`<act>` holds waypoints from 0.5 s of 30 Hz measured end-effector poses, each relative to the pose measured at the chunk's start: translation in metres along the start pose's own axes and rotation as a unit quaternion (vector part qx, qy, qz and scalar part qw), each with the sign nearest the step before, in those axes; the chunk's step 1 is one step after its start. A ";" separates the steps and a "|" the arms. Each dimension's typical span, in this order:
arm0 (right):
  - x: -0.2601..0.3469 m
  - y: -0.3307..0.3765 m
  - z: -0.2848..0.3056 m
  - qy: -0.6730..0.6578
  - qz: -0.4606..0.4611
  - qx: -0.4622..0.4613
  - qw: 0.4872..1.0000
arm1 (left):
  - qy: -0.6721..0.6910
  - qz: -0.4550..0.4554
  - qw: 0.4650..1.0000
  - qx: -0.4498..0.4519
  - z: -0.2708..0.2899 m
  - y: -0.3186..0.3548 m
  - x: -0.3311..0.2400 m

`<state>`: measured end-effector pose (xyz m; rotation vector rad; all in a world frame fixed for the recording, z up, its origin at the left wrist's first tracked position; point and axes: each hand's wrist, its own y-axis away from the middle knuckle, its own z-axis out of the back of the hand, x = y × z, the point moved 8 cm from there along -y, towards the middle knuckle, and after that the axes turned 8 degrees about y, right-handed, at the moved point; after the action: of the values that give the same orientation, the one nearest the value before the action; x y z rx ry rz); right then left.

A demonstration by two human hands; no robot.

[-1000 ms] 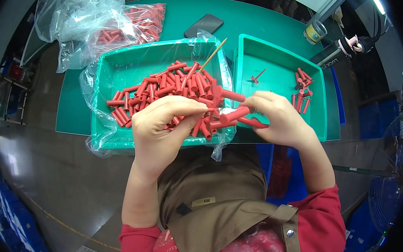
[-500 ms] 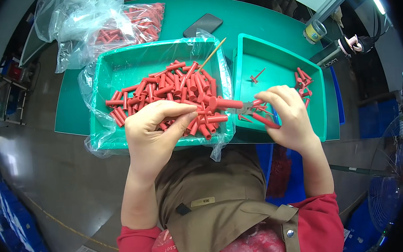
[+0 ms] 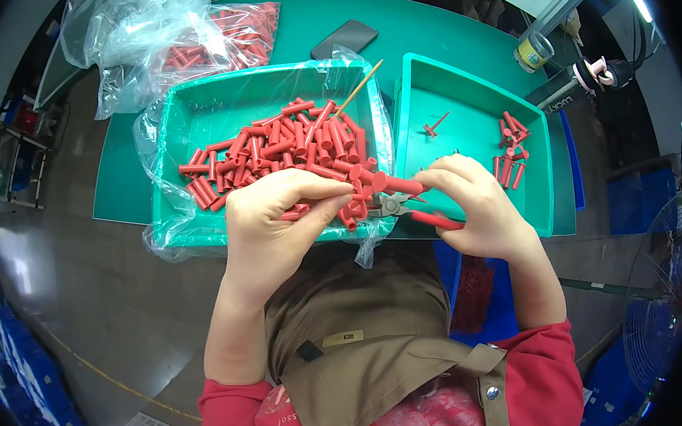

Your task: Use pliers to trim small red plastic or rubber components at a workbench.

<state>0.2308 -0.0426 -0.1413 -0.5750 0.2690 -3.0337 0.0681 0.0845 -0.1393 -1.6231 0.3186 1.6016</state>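
Red-handled, silver-headed pliers | right fingers closed around them | left fingers pinched on a red piece

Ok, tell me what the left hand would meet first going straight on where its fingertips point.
Beyond the red piece at its fingertips, the left hand would probably meet the red-handled pliers, metal end first, held in the right hand; depth is unclear in this view.
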 end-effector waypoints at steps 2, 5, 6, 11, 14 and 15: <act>0.000 -0.002 -0.003 -0.019 0.000 0.009 1.000 | 0.000 0.000 1.000 0.005 -0.002 -0.001 -0.001; 0.001 -0.004 -0.005 -0.019 0.009 0.013 1.000 | -0.002 -0.001 1.000 0.012 -0.002 -0.002 -0.002; 0.000 -0.004 -0.006 -0.028 0.013 0.008 0.999 | -0.003 -0.002 1.000 0.016 -0.002 -0.002 -0.002; -0.001 -0.005 -0.007 -0.044 0.015 0.014 0.999 | 0.005 0.002 1.000 0.011 -0.001 -0.003 0.000; -0.002 -0.006 -0.008 -0.057 0.014 0.019 0.998 | 0.009 0.003 1.000 0.013 -0.002 -0.003 0.001; -0.001 -0.006 -0.008 -0.056 0.016 0.017 0.998 | 0.009 0.001 1.000 0.015 -0.002 -0.003 0.001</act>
<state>0.2289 -0.0350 -0.1475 -0.7261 0.2190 -2.9559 0.0712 0.0853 -0.1394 -1.6164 0.3515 1.5779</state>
